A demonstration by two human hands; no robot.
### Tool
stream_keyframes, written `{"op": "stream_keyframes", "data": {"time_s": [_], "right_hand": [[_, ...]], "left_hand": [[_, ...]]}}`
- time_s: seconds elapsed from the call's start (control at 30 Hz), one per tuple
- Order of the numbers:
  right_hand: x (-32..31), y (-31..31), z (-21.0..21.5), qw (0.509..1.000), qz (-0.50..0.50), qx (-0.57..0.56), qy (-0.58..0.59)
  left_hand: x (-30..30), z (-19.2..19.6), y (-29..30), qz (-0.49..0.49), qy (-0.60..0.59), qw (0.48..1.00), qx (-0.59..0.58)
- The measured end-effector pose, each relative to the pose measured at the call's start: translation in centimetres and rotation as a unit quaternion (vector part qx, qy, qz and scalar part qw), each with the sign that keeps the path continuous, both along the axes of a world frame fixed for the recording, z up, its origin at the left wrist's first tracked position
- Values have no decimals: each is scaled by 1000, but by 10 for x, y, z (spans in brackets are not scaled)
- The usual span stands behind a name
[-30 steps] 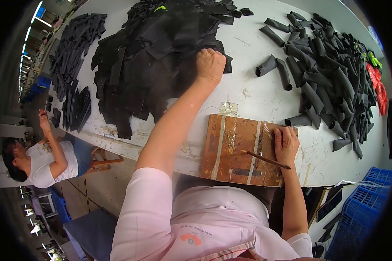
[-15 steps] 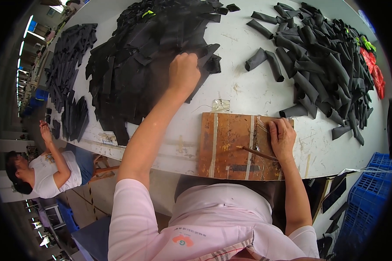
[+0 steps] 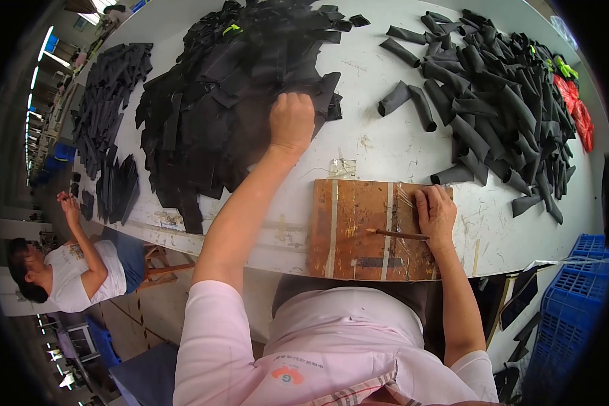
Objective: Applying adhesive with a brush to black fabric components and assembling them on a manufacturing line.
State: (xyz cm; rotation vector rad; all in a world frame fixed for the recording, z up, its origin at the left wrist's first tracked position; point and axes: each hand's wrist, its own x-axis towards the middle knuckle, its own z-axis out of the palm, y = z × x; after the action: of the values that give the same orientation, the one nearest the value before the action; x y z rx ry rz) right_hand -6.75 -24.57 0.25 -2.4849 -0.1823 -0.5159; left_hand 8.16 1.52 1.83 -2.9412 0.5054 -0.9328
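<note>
A broad pile of flat black fabric pieces (image 3: 206,118) covers the table's left-centre. My left hand (image 3: 292,123) is closed at its right side, gripping a black fabric piece (image 3: 328,88) whose edge stands out beyond the knuckles; most of the grip is hidden. Close to the front edge lies a worn brown wooden board (image 3: 345,216) with pale strips across it. On its right part rests my right hand (image 3: 437,213), fingers curled. A thin brown pointed stick (image 3: 399,235) runs out leftward from under that palm, above the board.
Rolled dark fabric tubes (image 3: 484,108) are heaped at the right, beside a red plastic bag (image 3: 575,111). More dark strips (image 3: 111,81) lie far left. Blue crates (image 3: 568,298) stand below the table at right. Another person (image 3: 81,271) sits at the left.
My left hand has shifted slightly right and nearer to me, with the fabric edge beside it. The stick under my right hand has swung closer to level.
</note>
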Motion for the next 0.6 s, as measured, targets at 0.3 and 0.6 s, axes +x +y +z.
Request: {"op": "stream_keyframes", "data": {"time_s": [0.3, 0.6], "right_hand": [[-2, -1, -2, 1000, -2, -2, 16], [-1, -2, -2, 1000, -4, 3, 16]], "left_hand": [[-68, 28, -8, -122, 79, 984, -104], [-183, 14, -24, -147, 165, 969, -112]]}}
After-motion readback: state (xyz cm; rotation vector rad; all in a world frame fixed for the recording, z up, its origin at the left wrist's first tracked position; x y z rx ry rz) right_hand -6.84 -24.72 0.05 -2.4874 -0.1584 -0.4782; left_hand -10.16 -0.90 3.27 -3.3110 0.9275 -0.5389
